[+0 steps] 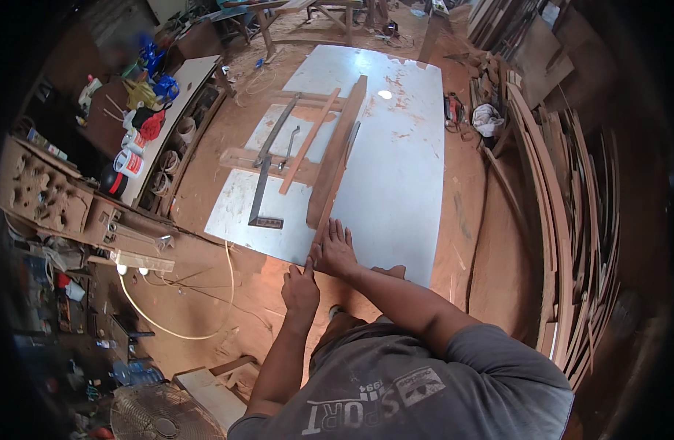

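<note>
A long narrow wooden strip (330, 204) lies lengthwise on the large white panel (396, 176). My right hand (335, 253) rests over its near end, fingers stretched out on the panel and thumb on the strip's other side. At the very tip is my left hand (302, 290), its fingers curled and the index finger reaching to the wood. Touching the strip's left side is a thicker wooden board (337, 158). Further left are a try square (269, 223), a thin wooden slat (310, 143), a wrench-like metal tool (289, 147) and a long dark metal bar (278, 130).
Left of the panel stands a bench (179, 99) with tubs and bottles. Stacked lumber (546, 198) leans along the right side. A pale cable (157, 330) loops over the floor near a fan (157, 414). A red power tool (454, 110) lies right of the panel.
</note>
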Available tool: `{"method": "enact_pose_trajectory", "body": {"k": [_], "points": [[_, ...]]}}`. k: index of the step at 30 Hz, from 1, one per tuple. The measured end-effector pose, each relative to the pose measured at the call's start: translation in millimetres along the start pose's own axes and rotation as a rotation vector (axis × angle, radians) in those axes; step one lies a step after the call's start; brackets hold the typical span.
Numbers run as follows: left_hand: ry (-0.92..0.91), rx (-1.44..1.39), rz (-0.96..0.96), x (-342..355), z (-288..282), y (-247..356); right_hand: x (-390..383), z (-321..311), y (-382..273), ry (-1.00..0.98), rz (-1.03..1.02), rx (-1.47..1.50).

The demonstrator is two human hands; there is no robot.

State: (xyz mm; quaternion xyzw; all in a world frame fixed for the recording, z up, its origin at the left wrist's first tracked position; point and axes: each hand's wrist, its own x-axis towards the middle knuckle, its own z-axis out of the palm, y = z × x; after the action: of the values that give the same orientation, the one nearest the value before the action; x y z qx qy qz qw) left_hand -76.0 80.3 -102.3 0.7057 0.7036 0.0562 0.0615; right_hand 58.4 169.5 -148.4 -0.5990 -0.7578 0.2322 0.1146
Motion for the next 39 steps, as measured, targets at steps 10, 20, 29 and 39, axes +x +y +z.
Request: {"method": "enact_pose_trajectory", "body": {"k": [10, 20, 29, 39], "points": [[-0.04, -0.045, 0.048, 45, 4, 8, 39, -27, 16, -0.036, 0.032, -0.034], [0.004, -0.076, -0.003, 75, 18, 21, 56, -24, 42, 0.055, -0.025, 0.03], [-0.042, -0.11, -0.095, 107, 9, 38, -8, -38, 39, -0.043, -0.372, -0.089], [0.048, -0.297, 0.033, 110, 21, 19, 6, -37, 34, -0.013, -0.22, 0.018]]}}
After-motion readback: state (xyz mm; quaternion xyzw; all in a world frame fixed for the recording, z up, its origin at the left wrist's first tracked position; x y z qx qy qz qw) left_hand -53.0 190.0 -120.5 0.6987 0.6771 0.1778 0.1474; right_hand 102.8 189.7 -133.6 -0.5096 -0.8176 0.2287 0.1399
